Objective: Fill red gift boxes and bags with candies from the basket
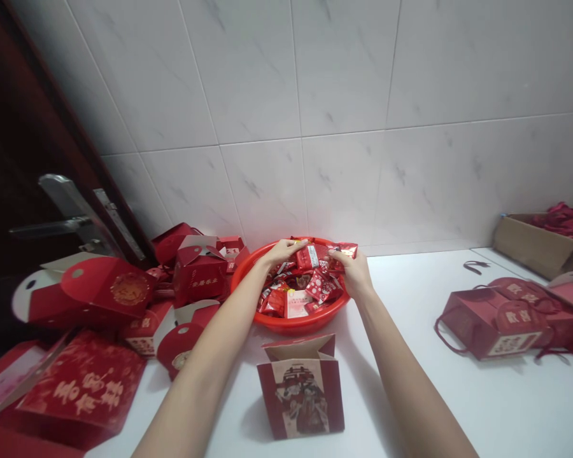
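A red plastic basket [293, 326] full of wrapped candies stands against the tiled wall. My left hand [286, 251] reaches over its back left part, its fingers closed at a red packet [307, 256] with a white label. At the basket's right rim my right hand [353, 268] pinches a shiny red packet [346, 249]. In front of the basket, between my forearms, an open-topped dark red box [302, 397] with a printed picture stands upright on the white table.
Red gift boxes [200, 273] crowd the left side, near a door handle [71, 222]. Tied red boxes [496, 318] lie at the right. Behind them are a small black tool [476, 265] and a cardboard box [530, 245] holding red ribbons [566, 222].
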`<action>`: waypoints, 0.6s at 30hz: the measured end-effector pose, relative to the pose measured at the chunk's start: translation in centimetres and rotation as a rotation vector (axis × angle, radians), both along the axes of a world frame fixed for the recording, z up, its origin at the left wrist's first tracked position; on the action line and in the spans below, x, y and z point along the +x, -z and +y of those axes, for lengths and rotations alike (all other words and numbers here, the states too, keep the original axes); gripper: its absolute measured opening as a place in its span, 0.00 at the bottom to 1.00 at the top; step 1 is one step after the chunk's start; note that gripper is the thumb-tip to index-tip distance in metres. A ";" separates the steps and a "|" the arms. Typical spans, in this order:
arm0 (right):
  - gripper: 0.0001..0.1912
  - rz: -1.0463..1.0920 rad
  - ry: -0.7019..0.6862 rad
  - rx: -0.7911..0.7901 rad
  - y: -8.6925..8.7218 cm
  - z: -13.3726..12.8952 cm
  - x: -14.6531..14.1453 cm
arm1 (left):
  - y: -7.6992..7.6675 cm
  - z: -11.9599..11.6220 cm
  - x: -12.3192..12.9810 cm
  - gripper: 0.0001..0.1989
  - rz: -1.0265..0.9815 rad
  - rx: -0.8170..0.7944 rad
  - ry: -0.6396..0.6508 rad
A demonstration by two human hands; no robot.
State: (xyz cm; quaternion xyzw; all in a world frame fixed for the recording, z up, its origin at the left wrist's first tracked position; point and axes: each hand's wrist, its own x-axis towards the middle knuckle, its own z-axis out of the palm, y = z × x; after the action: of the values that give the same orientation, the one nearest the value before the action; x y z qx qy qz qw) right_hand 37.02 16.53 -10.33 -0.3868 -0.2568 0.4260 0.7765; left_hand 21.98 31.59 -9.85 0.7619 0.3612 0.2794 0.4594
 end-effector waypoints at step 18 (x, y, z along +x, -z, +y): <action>0.12 -0.008 -0.003 0.021 0.0 -0.1 0.1 | -1.5 -1.1 0.4 0.25 -0.201 -0.113 -0.221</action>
State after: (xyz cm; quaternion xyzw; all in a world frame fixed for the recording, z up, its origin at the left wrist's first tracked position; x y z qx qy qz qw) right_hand 37.07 16.44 -10.37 -0.3800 -0.2650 0.4227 0.7789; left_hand 22.42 30.52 -8.37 0.6587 0.4103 0.3821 0.5018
